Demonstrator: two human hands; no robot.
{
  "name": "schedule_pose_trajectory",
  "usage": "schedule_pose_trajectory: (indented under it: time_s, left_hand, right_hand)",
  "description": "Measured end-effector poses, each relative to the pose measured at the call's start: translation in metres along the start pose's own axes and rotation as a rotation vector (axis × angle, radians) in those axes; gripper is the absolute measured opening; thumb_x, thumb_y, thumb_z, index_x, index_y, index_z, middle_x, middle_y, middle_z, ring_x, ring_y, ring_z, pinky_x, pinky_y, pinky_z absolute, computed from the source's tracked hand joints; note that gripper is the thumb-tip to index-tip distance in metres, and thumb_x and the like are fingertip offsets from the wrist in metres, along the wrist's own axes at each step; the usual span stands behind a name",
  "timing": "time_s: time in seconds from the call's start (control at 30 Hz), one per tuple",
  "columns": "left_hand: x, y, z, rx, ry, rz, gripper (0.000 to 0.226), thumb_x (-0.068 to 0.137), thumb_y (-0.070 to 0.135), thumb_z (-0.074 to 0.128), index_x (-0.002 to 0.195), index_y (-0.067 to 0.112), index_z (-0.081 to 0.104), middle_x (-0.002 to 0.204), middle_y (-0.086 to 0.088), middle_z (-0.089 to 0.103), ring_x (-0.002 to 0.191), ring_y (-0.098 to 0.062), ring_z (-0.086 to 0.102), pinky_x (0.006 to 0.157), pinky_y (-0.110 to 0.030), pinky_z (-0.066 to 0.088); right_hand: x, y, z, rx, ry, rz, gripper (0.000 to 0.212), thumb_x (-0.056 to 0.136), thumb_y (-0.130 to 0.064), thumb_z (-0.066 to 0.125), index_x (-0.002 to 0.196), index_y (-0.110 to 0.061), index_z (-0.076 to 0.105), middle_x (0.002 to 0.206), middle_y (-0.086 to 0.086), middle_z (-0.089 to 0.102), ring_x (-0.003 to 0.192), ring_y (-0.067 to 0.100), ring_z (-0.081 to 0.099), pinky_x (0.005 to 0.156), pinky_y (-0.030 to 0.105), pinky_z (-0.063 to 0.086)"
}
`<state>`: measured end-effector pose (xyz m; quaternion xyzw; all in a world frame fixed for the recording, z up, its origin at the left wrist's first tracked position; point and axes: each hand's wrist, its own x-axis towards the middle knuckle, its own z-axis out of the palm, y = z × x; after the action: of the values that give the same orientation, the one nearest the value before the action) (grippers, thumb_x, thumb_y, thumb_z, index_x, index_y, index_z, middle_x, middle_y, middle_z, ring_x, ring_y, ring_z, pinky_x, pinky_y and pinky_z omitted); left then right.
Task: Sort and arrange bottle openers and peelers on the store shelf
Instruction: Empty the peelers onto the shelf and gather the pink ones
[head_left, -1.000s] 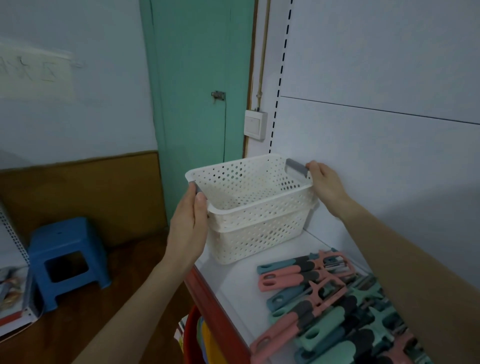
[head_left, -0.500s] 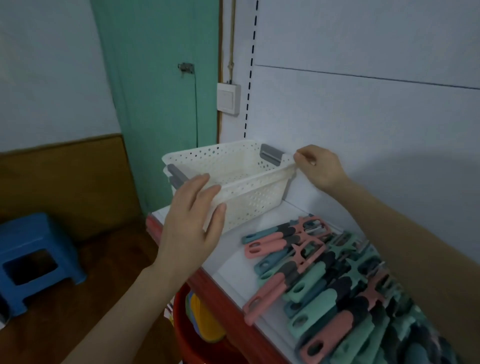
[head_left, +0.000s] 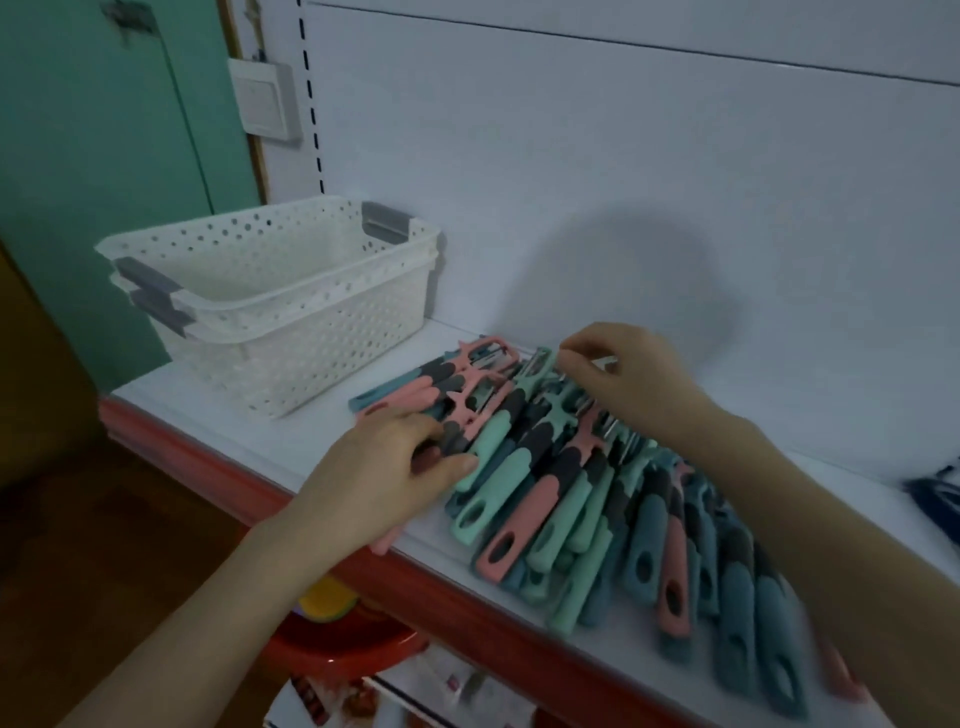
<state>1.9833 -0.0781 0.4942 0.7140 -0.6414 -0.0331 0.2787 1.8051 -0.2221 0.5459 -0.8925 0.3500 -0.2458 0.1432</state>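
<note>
Head cam: the pile of peelers (head_left: 571, 493) lies across the middle of the shelf (head_left: 260, 431), with the handles reaching its front edge. Can't tell if any are bottle openers. The left hand (head_left: 384, 467) has its fingers curled round a few handles at the pile's left end. The right hand (head_left: 623, 379) pinches the head of a mint peeler (head_left: 540, 364) near the shelf's back edge.

The risk, in my view, is that tugging one out of that overlapped heap drags its neighbours over the front edge, down toward the red basin (head_left: 337, 649). Those heads also look like they'd snag each other.

Half a second ago both hands were on the two stacked white baskets (head_left: 291, 312). Now the baskets sit untouched at the shelf's left end and both hands are in the pile.
</note>
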Motion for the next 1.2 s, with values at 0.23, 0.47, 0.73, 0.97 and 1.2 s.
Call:
schedule_pose_trajectory:
  time_s: [0.23,0.47,0.73,0.97,1.2]
  left_hand:
    - [0.022,-0.008,-0.013,-0.200,-0.243,-0.057,0.035,0.080,0.037,0.067,0.089,0.015,0.042,0.091,0.000,0.051,0.093,-0.009,0.048,0.079,-0.023,0.043]
    - [0.047,-0.021,-0.015,-0.293,-0.464,-0.066,0.039,0.073,0.023,0.073,0.046,0.012,0.048,0.041,0.002,0.043,0.059,-0.015,0.050,0.056,-0.025,0.043]
    - [0.060,-0.022,-0.016,-0.236,-0.381,0.090,0.028,0.076,0.027,0.063,0.064,0.009,0.045,0.055,-0.002,0.047,0.049,-0.017,0.044,0.045,-0.026,0.029]
    - [0.072,-0.043,-0.017,-0.043,-0.189,0.111,0.020,0.085,0.017,0.055,0.092,0.003,0.043,0.078,-0.011,0.050,0.067,-0.027,0.047,0.051,-0.032,0.028]
    - [0.084,-0.049,-0.010,-0.007,-0.244,0.117,0.028,0.081,0.017,0.065,0.084,0.005,0.040,0.078,-0.012,0.048,0.065,-0.025,0.044,0.046,-0.030,0.023]
  right_hand:
    - [-0.054,-0.028,-0.006,-0.029,0.065,0.169,0.018,0.090,-0.028,0.057,0.087,-0.015,0.067,0.079,-0.003,0.066,0.072,0.011,0.058,0.066,0.018,0.045]
    - [-0.065,-0.069,0.026,-0.060,0.105,0.359,0.029,0.091,-0.033,0.053,0.084,-0.008,0.065,0.074,0.008,0.064,0.068,0.021,0.059,0.060,0.026,0.045]
    - [-0.081,-0.101,0.039,-0.100,0.269,0.606,0.023,0.090,-0.030,0.055,0.076,-0.013,0.061,0.062,0.002,0.058,0.053,0.013,0.050,0.048,0.015,0.038]
    - [-0.087,-0.114,0.045,-0.322,0.043,0.834,0.045,0.085,-0.045,0.059,0.059,-0.015,0.037,0.049,0.000,0.038,0.044,0.016,0.035,0.045,0.026,0.034]
    - [-0.084,-0.103,0.038,-0.204,0.054,0.861,0.043,0.085,-0.021,0.053,0.048,-0.007,0.035,0.043,0.003,0.032,0.040,0.016,0.026,0.047,0.023,0.029]
